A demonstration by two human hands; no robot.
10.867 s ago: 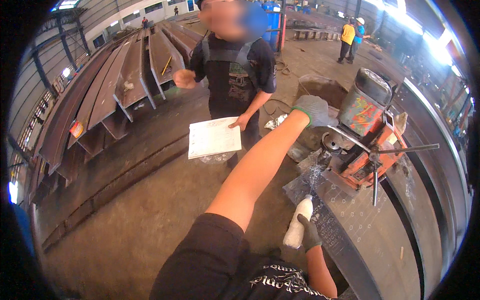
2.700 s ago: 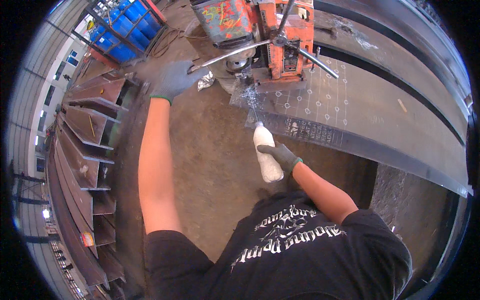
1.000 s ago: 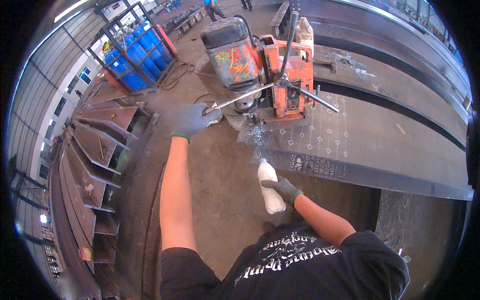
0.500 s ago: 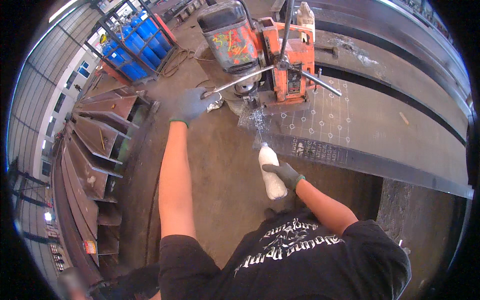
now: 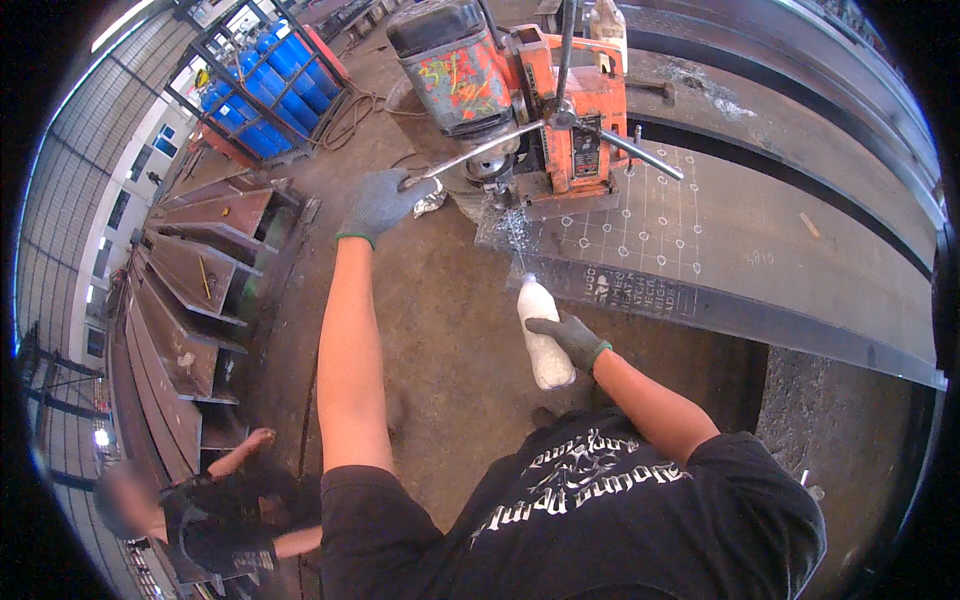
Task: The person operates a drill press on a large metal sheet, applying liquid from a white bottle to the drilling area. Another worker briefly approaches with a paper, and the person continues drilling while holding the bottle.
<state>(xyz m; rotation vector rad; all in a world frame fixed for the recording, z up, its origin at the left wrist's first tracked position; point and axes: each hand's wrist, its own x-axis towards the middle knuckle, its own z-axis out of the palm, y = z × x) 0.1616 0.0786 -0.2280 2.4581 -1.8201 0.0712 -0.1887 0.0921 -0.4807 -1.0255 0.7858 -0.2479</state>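
Observation:
My gloved left hand (image 5: 382, 203) is closed round the end of a long feed handle (image 5: 480, 152) of an orange magnetic drill (image 5: 572, 110). The drill stands on a steel beam (image 5: 740, 225) marked with a chalk grid and small circles. In my gloved right hand (image 5: 572, 340) is a plastic squeeze bottle (image 5: 543, 330) of whitish liquid, its tip tilted up toward the drill. A thin jet seems to run from the tip to the cutter, where wet, bright chips (image 5: 515, 232) lie on the beam's end.
Blue gas cylinders (image 5: 285, 80) stand in a rack at the far left. Several steel sections (image 5: 190, 290) lie along the left side. Another person (image 5: 235, 510) is at the lower left. A second bottle (image 5: 608, 28) stands behind the drill, and a hose (image 5: 350, 125) trails on the floor.
The other person has come further into view at the lower left, with an arm now showing. My left hand remains on the handle and my right on the bottle; the view has shifted slightly.

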